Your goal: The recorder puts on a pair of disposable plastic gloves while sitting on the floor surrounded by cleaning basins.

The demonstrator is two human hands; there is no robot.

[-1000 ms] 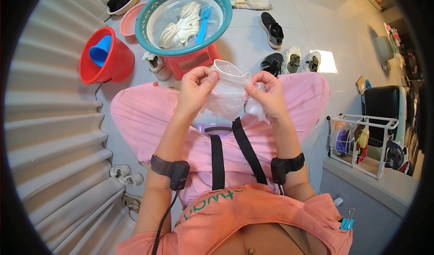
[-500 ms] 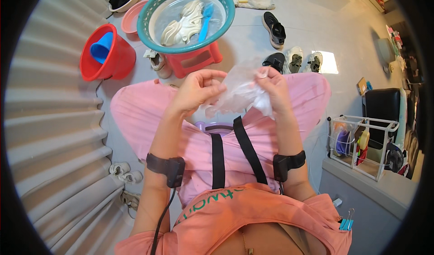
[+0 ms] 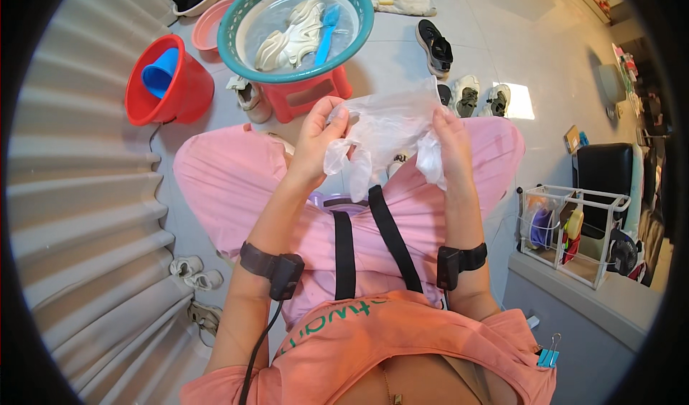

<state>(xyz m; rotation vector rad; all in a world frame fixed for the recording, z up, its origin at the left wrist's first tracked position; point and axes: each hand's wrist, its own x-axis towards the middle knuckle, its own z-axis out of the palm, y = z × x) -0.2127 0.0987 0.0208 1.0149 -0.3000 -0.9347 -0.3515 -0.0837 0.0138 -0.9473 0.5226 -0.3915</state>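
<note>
A crumpled, see-through plastic glove (image 3: 391, 121) is stretched between my two hands above my lap, with finger-like ends hanging down. My left hand (image 3: 319, 143) pinches its left side between thumb and fingers. On the other side, my right hand (image 3: 451, 146) grips its right edge, with part of the plastic dangling beside the palm. Beyond my hands, a teal-rimmed basin (image 3: 352, 57) rests on a red stool (image 3: 308, 96). A white shoe (image 3: 294, 42) and a blue brush (image 3: 328, 35) lie in the water in it.
A red bucket (image 3: 190, 85) holding a blue scoop (image 3: 159, 72) stands left of the basin. Black shoes (image 3: 434, 46) and white-and-dark sneakers (image 3: 466, 95) are on the floor ahead right. A white wire rack (image 3: 574, 197) sits at right. Curtains (image 3: 93, 189) hang along the left.
The plastic glove has been pulled wider and spread out between my hands, its loose ends now hanging lower. My right hand has shifted slightly right and downward.
</note>
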